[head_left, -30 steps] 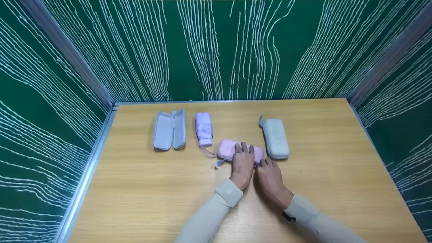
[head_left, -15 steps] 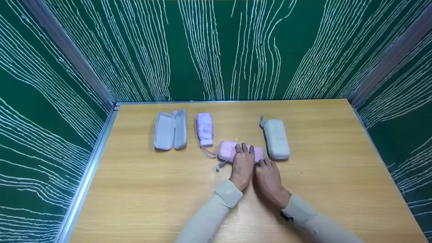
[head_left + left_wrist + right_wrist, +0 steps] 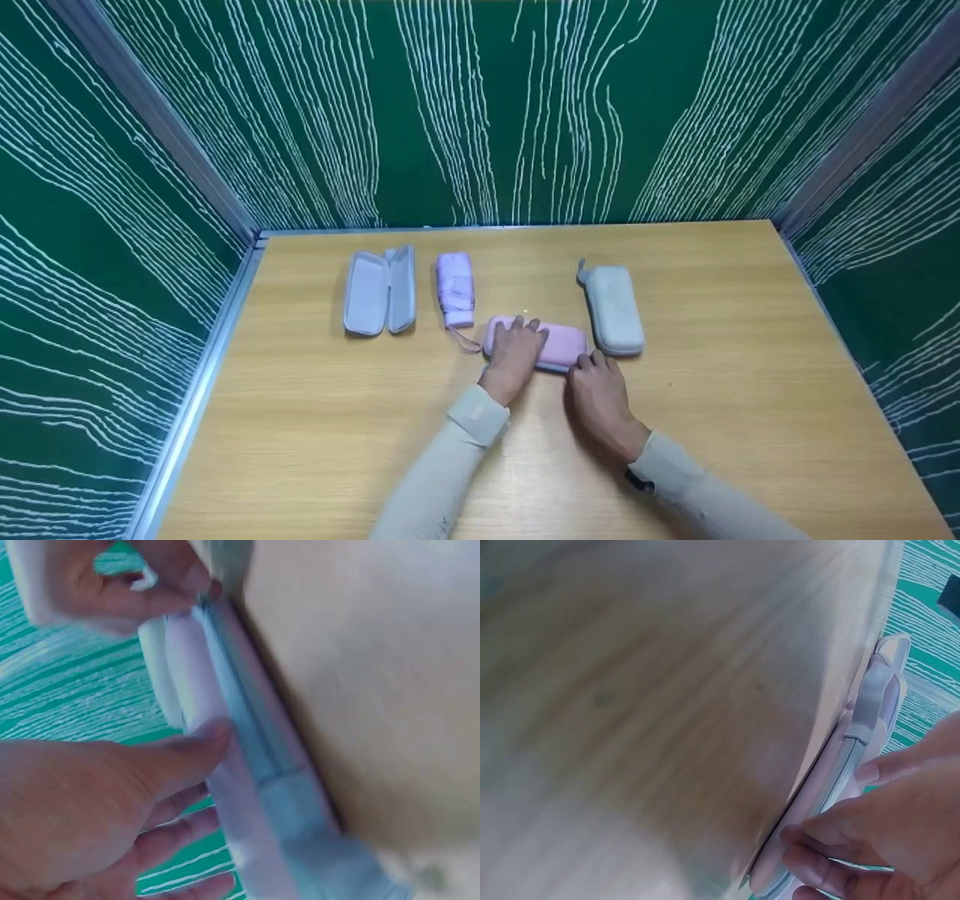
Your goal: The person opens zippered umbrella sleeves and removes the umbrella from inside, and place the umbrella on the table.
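A pink zip-up hard case [image 3: 564, 346] lies crosswise on the table in front of the person. The left hand [image 3: 514, 356] rests over the case's left part, fingers spread across its top; in the left wrist view its thumb [image 3: 202, 744] lies beside the grey zip [image 3: 244, 705]. At the case's right front corner, the right hand [image 3: 600, 386] pinches a small zipper pull [image 3: 202, 598], mostly hidden by its fingertips. A grey fabric loop [image 3: 870, 701] shows at the far end of the case in the right wrist view.
A grey-green zip-up case [image 3: 615, 309] lies just right of the pink one. Behind and to the left are a folded lilac umbrella [image 3: 455, 289] with a wrist strap and an open grey case [image 3: 367, 292]. Green walls with white lines enclose the wooden table [image 3: 300, 450].
The left hand has shifted left along the pink case, uncovering its right part and covering the fabric loop. The right hand has stayed at the right corner.
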Demonstrator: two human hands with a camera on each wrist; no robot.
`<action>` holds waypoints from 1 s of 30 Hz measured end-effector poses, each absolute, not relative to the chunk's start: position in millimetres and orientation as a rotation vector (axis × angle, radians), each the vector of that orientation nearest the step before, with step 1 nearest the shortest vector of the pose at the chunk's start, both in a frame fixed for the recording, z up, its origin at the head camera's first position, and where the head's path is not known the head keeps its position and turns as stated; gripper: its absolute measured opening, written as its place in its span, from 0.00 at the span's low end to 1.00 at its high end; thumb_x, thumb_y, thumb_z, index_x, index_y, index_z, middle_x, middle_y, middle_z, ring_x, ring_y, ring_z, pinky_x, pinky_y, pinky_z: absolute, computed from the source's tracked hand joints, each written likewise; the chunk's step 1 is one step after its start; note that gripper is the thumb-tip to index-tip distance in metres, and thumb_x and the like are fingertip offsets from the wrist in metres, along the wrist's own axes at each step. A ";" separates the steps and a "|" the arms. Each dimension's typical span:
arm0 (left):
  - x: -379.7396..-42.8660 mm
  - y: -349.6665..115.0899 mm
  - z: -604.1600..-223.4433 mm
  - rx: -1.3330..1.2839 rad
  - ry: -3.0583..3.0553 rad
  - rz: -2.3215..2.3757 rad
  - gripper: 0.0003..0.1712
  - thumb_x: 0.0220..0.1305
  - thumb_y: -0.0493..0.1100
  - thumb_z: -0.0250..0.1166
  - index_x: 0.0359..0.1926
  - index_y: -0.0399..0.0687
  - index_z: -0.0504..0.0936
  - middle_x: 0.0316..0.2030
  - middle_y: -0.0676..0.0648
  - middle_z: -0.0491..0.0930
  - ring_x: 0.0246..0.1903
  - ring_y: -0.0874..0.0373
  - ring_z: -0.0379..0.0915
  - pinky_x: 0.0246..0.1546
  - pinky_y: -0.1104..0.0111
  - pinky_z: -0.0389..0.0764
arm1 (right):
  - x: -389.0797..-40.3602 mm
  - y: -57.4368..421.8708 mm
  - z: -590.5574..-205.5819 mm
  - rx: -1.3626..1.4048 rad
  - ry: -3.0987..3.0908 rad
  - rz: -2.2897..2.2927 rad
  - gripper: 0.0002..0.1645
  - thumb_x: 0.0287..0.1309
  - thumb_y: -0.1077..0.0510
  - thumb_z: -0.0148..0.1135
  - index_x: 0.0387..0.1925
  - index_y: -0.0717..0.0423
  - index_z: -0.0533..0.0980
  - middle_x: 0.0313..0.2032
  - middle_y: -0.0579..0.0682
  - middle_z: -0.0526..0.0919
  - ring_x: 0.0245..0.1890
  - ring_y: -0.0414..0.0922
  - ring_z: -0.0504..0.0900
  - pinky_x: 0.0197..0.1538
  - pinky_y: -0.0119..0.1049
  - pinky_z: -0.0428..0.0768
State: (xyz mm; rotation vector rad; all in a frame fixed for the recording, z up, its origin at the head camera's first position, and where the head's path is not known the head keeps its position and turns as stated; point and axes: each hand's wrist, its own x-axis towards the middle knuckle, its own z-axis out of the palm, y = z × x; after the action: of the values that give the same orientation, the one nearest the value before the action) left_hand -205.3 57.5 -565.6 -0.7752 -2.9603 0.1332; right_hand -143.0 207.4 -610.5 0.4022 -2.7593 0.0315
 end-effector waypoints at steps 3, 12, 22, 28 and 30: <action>-208.6 51.9 -564.3 -0.808 -3.027 0.012 0.24 0.71 0.37 0.60 0.62 0.61 0.86 0.62 0.53 0.82 0.60 0.50 0.77 0.56 0.47 0.80 | -143.7 208.2 -610.9 0.403 -2.761 0.008 0.05 0.52 0.73 0.67 0.29 0.64 0.86 0.30 0.58 0.84 0.34 0.57 0.77 0.36 0.48 0.76; -213.2 45.8 -568.6 -0.870 -2.934 0.004 0.20 0.66 0.39 0.69 0.56 0.61 0.88 0.55 0.53 0.85 0.52 0.51 0.81 0.47 0.54 0.83 | -143.7 205.1 -610.8 0.389 -2.730 0.003 0.03 0.50 0.71 0.66 0.27 0.65 0.84 0.28 0.57 0.81 0.33 0.56 0.77 0.36 0.47 0.74; -214.0 44.3 -571.7 -0.883 -2.935 0.000 0.19 0.67 0.40 0.68 0.57 0.61 0.87 0.59 0.53 0.84 0.54 0.50 0.82 0.45 0.56 0.83 | -143.5 196.4 -615.1 0.399 -2.663 -0.063 0.05 0.52 0.70 0.63 0.26 0.65 0.84 0.27 0.59 0.81 0.34 0.56 0.78 0.36 0.47 0.76; -213.4 45.4 -572.2 -0.867 -2.986 -0.055 0.23 0.71 0.37 0.62 0.62 0.62 0.86 0.63 0.53 0.82 0.56 0.49 0.80 0.48 0.54 0.83 | -145.8 189.5 -616.0 0.408 -2.650 -0.053 0.04 0.51 0.71 0.64 0.25 0.66 0.83 0.26 0.59 0.81 0.33 0.56 0.78 0.35 0.47 0.76; -213.2 45.8 -572.8 -0.854 -2.992 -0.053 0.24 0.71 0.37 0.61 0.63 0.62 0.85 0.64 0.52 0.81 0.58 0.48 0.80 0.51 0.52 0.83 | -146.6 187.6 -616.4 0.406 -2.643 -0.049 0.04 0.50 0.71 0.64 0.24 0.66 0.83 0.26 0.58 0.81 0.33 0.56 0.78 0.34 0.47 0.76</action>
State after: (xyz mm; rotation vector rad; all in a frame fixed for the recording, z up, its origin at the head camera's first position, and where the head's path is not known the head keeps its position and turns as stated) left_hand -213.2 45.8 -572.8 -0.8538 -2.9923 -0.0529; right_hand -146.6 187.6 -616.4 0.4065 -2.6430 -0.0485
